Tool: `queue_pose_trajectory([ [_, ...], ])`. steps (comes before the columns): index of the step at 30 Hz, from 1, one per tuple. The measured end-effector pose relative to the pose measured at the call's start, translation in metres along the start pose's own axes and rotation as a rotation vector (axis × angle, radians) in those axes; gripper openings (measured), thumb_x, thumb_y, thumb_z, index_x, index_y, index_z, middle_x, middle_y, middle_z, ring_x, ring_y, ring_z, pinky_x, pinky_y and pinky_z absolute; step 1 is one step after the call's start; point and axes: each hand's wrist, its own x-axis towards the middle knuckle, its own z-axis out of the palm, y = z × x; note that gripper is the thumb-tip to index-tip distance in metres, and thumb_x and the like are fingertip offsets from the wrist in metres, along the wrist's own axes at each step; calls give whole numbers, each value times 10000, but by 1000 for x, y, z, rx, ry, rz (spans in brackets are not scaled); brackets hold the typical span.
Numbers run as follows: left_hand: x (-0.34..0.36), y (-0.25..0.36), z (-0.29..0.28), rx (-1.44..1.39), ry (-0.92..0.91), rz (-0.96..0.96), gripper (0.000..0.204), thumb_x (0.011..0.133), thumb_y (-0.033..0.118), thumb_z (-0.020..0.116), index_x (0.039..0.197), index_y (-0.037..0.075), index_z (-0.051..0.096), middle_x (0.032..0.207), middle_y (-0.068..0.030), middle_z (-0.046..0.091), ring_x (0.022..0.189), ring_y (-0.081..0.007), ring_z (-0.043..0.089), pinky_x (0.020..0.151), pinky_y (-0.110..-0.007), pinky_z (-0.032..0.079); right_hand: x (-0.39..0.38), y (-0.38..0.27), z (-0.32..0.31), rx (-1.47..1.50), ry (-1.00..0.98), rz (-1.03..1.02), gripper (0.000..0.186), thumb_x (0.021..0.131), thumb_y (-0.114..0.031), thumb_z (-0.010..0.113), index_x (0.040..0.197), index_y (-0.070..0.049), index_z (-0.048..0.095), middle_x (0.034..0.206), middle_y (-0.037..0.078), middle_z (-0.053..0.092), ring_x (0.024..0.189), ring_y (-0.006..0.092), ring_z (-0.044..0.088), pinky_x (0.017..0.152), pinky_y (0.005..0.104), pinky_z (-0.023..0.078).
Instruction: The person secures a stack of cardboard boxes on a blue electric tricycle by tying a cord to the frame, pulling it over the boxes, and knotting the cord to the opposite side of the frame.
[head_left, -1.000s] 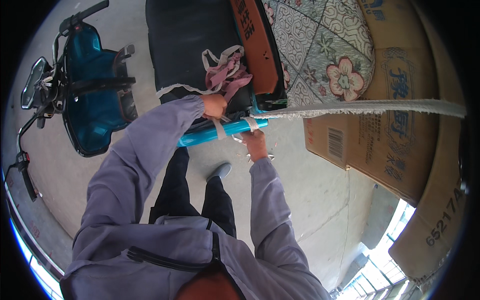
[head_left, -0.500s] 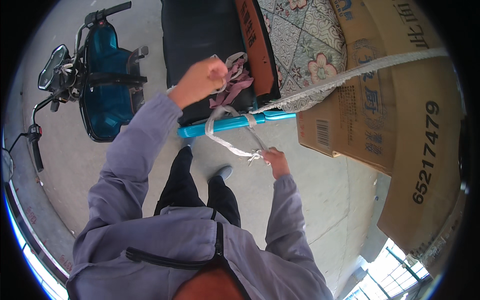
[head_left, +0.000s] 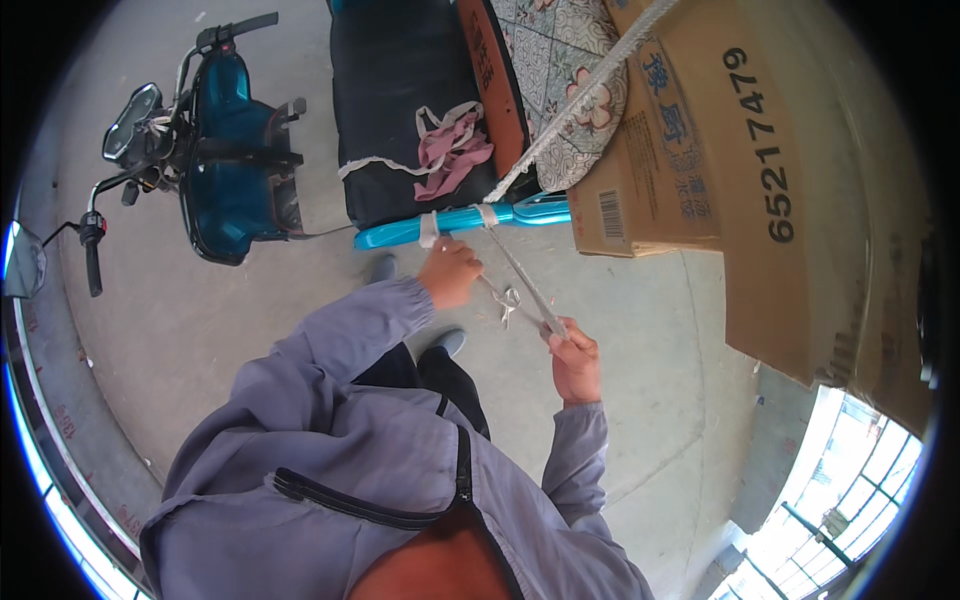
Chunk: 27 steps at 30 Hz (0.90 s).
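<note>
A whitish cloth strap (head_left: pixel 600 75) runs taut from the upper right down to a turquoise metal rail (head_left: pixel 385 236), loops round it, and continues toward me. My right hand (head_left: pixel 577 364) is closed on the strap's lower length, to the right of a small knot (head_left: pixel 509 299). Just below the rail, my left hand (head_left: pixel 450 274) grips the strap near a second wrap round the bar; its fingertips are partly hidden. On the black seat (head_left: pixel 395 95) behind the rail lie crumpled pink cloth strips (head_left: pixel 457 158) with a white band.
Large cardboard boxes (head_left: pixel 770 190) stack at the right, beside a flower-patterned cushion (head_left: pixel 565 95) and an orange-brown panel (head_left: pixel 497 75). A turquoise vehicle front (head_left: pixel 220 165) with handlebars (head_left: pixel 92 230) stands at the left. Grey concrete floor (head_left: pixel 640 400) lies below.
My left hand has come down from above the seat to just below the rail. My right hand has moved slightly down and right, and the strap between it and the rail is straighter.
</note>
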Motion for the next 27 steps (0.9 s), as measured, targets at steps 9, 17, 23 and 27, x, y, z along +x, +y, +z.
queue_pose_trajectory([
  [9, -43, 139, -3, -691, -306, 46, 296, 987, 276, 548, 921, -1, 632, 828, -194, 630, 815, -364, 646, 754, -470, 491, -46, -68, -11, 368, -94, -183, 200, 933, -144, 626, 778, -17, 614, 820, 86, 616, 820, 242, 613, 940, 501, 478],
  [17, -32, 182, -86, -1355, -824, 225, 255, 911, 190, 685, 1074, -1, 645, 980, -32, 670, 912, -117, 606, 848, -291, 473, -125, -147, -12, 286, -176, 48, 203, 945, -112, 582, 799, 29, 602, 758, 70, 560, 529, 93, 418, 544, 262, 413],
  [23, 29, 65, -40, -551, 246, -200, 352, 845, 55, 674, 1190, 47, 603, 1059, -127, 596, 990, -260, 636, 890, -384, 515, -143, -164, 11, -439, -183, -94, 128, 903, -63, 651, 853, 55, 653, 750, 50, 532, 632, 141, 455, 578, 293, 375],
  [27, 49, -1, -9, -181, 117, -155, 300, 830, 27, 651, 1126, 69, 652, 1091, -129, 573, 996, -344, 632, 876, -401, 514, -132, -173, 33, -572, -279, -244, 65, 875, -10, 678, 867, 46, 648, 802, 85, 569, 710, 199, 523, 609, 322, 408],
])
